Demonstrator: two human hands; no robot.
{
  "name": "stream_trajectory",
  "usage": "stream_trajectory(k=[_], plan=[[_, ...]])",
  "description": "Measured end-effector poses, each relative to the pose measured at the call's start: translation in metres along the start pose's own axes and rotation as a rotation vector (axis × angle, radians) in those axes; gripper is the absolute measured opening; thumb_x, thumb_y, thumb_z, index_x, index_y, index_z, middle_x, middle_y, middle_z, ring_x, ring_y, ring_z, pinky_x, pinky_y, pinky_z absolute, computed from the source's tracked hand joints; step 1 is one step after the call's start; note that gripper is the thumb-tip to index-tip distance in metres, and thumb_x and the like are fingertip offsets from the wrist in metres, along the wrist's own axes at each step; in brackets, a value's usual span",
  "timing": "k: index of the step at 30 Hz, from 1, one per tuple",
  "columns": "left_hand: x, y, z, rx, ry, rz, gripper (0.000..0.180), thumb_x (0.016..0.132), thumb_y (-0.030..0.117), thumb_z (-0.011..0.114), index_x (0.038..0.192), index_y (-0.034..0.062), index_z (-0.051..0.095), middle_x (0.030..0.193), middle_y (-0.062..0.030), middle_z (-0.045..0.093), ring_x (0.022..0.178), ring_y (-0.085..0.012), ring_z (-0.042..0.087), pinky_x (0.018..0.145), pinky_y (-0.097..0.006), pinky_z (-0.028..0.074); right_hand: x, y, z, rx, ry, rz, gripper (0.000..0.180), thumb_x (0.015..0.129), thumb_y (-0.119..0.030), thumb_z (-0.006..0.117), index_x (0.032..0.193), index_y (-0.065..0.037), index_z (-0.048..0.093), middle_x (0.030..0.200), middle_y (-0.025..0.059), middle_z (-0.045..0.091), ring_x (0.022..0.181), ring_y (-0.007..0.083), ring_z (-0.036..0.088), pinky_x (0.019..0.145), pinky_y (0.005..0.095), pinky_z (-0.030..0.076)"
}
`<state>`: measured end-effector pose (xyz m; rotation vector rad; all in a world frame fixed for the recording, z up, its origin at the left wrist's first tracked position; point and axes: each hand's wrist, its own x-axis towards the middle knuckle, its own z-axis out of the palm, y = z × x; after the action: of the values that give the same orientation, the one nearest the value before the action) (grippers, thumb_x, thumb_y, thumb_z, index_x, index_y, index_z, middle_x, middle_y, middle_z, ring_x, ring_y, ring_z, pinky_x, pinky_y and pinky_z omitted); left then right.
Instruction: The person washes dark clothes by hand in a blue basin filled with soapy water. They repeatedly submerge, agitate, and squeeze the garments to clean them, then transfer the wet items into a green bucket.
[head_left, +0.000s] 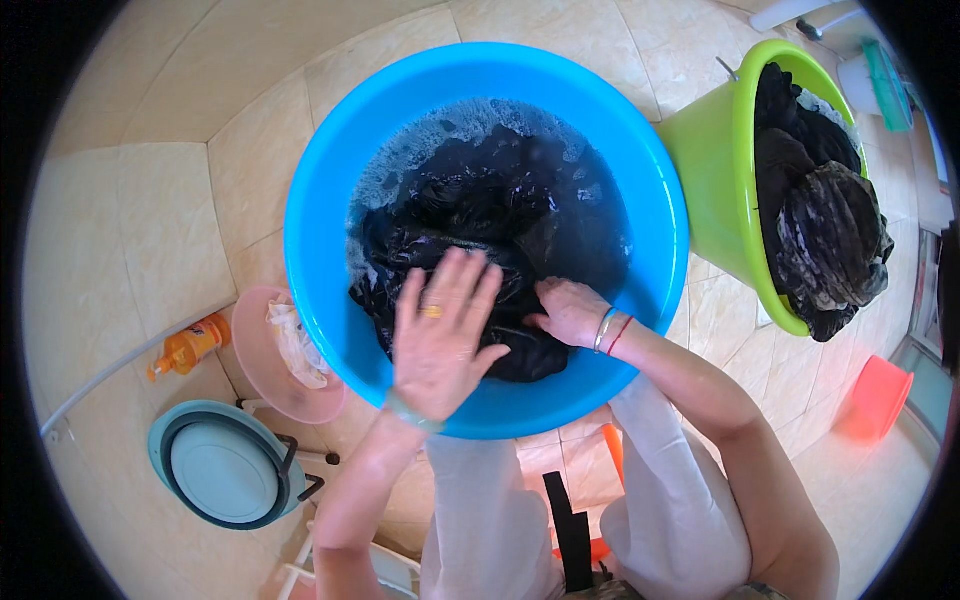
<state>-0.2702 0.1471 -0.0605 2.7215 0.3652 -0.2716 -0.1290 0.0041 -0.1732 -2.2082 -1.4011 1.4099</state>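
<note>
A big blue basin (330, 170) in front of me holds dark, sudsy water (590, 220) and a soaked heap of black cloth (470, 210). Over the near left of the heap, my left hand (440, 345) is open with its fingers spread; a ring and a pale bracelet are on it. My right hand (572, 315) has its fingers curled into the near right of the wet cloth, gripping it. Part of those fingers is hidden by the fabric.
At the right stands a green bucket (705, 165) heaped with dark wet clothes (825, 220). On the left are a pink basin (265, 375) with white cloth, an orange bottle (190, 345) and a teal folding basin (225, 470). A red tub (875, 400) sits far right.
</note>
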Motion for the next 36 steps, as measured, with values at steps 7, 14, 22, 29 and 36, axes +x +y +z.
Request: stream_trajectory(k=[7,14,22,29,36], plan=[[-0.004,-0.020,0.044,-0.207,0.191,-0.008,0.034,0.064,-0.007,0.067,0.095,0.0066,0.062,0.097,-0.0132,0.066,0.100,-0.0311,0.064,0.098,-0.044,0.045,-0.001,0.014,0.000,-0.001,0.217,-0.084,0.029,0.079,-0.004,0.055,0.107,0.003,0.059,0.108,0.0225,0.063,0.104,0.0380,0.061,0.089,0.0450,0.051],[-0.014,0.006,-0.014,-0.717,0.457,-0.335,0.029,0.078,-0.014,0.056,0.101,0.0032,0.057,0.085,-0.0095,0.059,0.077,-0.0194,0.059,0.074,-0.027,0.047,0.000,0.012,0.006,-0.052,-0.048,-0.014,0.047,0.077,-0.006,0.064,0.123,0.001,0.054,0.122,0.0209,0.057,0.110,0.0379,0.057,0.093,0.0438,0.049],[-0.041,0.031,-0.053,-1.006,0.819,-0.366,0.022,0.080,-0.010,0.051,0.099,0.0009,0.049,0.092,-0.0067,0.054,0.085,-0.0120,0.053,0.084,-0.024,0.044,-0.004,0.011,-0.009,0.289,0.053,-0.190,0.053,0.073,-0.019,0.080,0.117,0.000,0.058,0.114,0.0206,0.060,0.107,0.0349,0.058,0.093,0.0404,0.047],[-0.052,0.024,-0.073,-1.220,1.071,-0.371,0.023,0.087,0.004,0.061,0.104,0.0017,0.047,0.090,-0.0069,0.054,0.084,-0.0136,0.054,0.082,-0.025,0.044,-0.022,0.018,-0.044,0.971,0.055,-0.167,0.033,0.080,-0.007,0.078,0.103,-0.004,0.055,0.097,-0.0017,0.052,0.091,0.0045,0.048,0.081,0.0208,0.043],[-0.069,0.005,-0.035,-1.308,1.040,-0.509,0.018,0.089,-0.001,0.055,0.106,0.0022,0.050,0.096,-0.0054,0.054,0.090,-0.0126,0.053,0.089,-0.026,0.042,-0.046,-0.014,-0.075,1.239,0.370,-0.251,0.026,0.087,-0.005,0.070,0.109,-0.005,0.055,0.092,-0.0035,0.056,0.087,0.0033,0.051,0.077,0.0195,0.043]])
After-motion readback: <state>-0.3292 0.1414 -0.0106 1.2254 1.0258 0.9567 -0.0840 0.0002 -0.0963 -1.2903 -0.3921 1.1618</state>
